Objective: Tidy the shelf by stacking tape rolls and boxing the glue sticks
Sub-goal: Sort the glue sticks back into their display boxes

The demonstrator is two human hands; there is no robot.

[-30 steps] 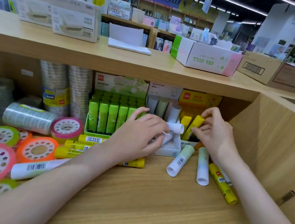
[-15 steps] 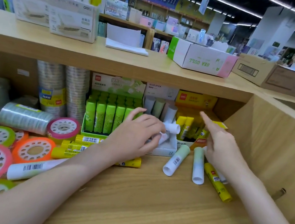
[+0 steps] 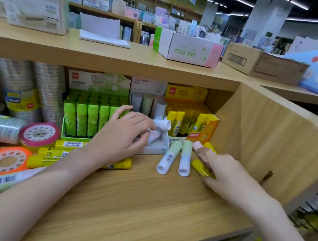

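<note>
- Head view: left hand (image 3: 124, 135) pinches a white glue stick (image 3: 162, 124) over the white box (image 3: 159, 149).
- Right hand (image 3: 226, 176) grips a yellow glue stick (image 3: 200, 167) on the shelf (image 3: 140, 201).

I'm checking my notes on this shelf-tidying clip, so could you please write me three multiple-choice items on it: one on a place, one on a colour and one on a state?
1. Where does the yellow box stand?
A. right of the white box
B. left of the green box
C. on the top board

2. What colour is the tape roll lying flat at the left front?
A. blue
B. orange
C. black

3. What is the right hand doing?
A. hanging idle
B. gripping a yellow stick
C. lifting a tape roll

A: the yellow box is rightmost. B: its rim is orange. B: its fingers curl round the stick on the shelf.
</note>
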